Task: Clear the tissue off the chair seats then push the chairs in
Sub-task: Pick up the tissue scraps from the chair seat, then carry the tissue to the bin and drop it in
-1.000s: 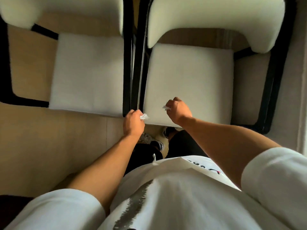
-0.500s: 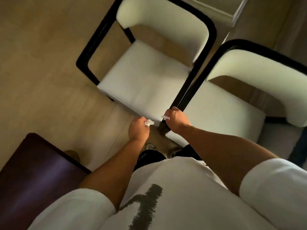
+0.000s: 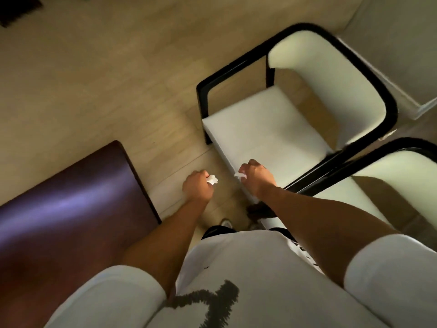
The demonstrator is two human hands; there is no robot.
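Pale wood-look floor, seen from above, with a dark glossy counter at lower left whose far portions are cut off by the frame edge. Two chairs with white cushions and black frames stand side by side at right: the near-left chair is seen nearly whole; the second chair is cut off by the right edge and partly hidden behind the right forearm. Both visible seat surfaces are bare. Two hands are in view, both fisted. The left hand grips a small crumpled tissue piece that protrudes from the fist, above the floor between counter and chair. The right hand grips a second tissue scrap, just over the front corner of the first chair's seat; most of each tissue is concealed within the fingers. Two shoes below are largely hidden by the white shirt. Dark shapes at upper left are too cropped to identify.
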